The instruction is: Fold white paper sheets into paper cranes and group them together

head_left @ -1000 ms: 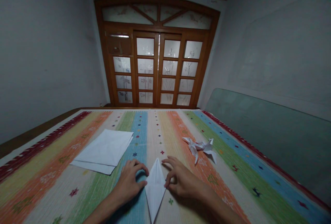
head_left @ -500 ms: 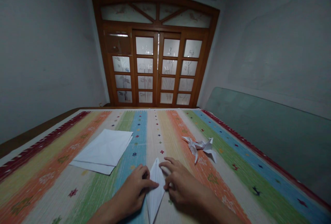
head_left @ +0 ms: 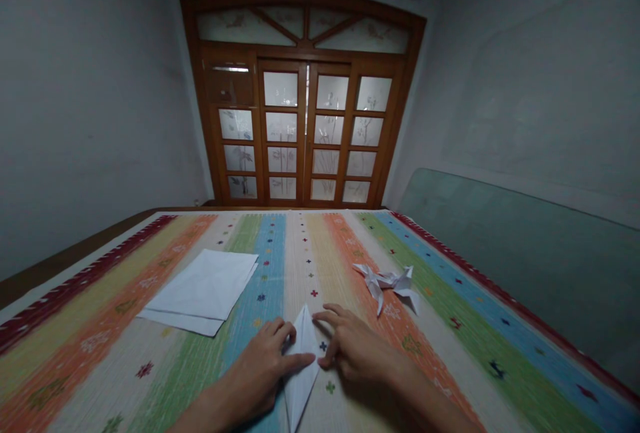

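Observation:
A white folded paper (head_left: 301,386), shaped like a long narrow diamond with a crease down its middle, lies flat on the tablecloth, one point facing away. My left hand (head_left: 267,356) holds it from the left, the thumb laid across its middle and the curled fingers at its left edge. Close by the right edge is my right hand (head_left: 353,346), forefinger stretched toward the upper part and thumb low beside the paper. Its fingers are apart with nothing between them. The underside of the left fingers is hidden.
Several white paper sheets (head_left: 210,286) lie stacked on the left. Folded paper cranes (head_left: 387,281) sit on the right. A striped tablecloth (head_left: 300,256) covers the table. A pale green panel (head_left: 500,239) stands along the right, and wooden glazed doors (head_left: 305,133) beyond.
My left thumb has slid slightly right across the paper. My right hand has shifted a little to the right, off the paper's edge. The sheets and cranes stay put.

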Tool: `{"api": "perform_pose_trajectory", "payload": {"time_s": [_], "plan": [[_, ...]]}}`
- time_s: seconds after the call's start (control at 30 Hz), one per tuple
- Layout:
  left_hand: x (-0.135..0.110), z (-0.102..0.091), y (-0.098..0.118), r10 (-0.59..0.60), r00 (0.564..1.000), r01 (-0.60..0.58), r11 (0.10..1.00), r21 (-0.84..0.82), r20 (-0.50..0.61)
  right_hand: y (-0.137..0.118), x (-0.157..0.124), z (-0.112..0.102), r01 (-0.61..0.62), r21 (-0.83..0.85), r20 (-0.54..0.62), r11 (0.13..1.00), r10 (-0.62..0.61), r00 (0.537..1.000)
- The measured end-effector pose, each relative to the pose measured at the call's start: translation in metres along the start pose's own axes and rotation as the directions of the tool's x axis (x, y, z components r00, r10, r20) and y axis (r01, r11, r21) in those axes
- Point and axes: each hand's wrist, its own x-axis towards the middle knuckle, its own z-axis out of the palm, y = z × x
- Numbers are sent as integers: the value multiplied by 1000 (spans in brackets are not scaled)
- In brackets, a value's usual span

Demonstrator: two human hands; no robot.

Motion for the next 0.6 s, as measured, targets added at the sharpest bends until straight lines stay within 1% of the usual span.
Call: {"api": "perform_pose_trajectory", "payload": {"time_s": [0.13,0.23,0.33,0.43,0.6], "plan": [[1,1,1,20,1000,-20,999,31,8,7,2,5,45,43,-63,998,-43,997],[2,0,-2,43,999,-42,998,43,-27,12,4,7,71,72,-86,995,-65,994],[2,-1,-6,65,996,-63,997,39,-56,14,5,7,72,82,-95,994,-64,993],[1,-3,-9,53,997,-50,998,43,-61,15,5,6,83,79,-95,993,-75,993],[2,-6,-12,26,999,-26,999,24,-29,11,5,5,84,87,-98,993,-76,992]]}}
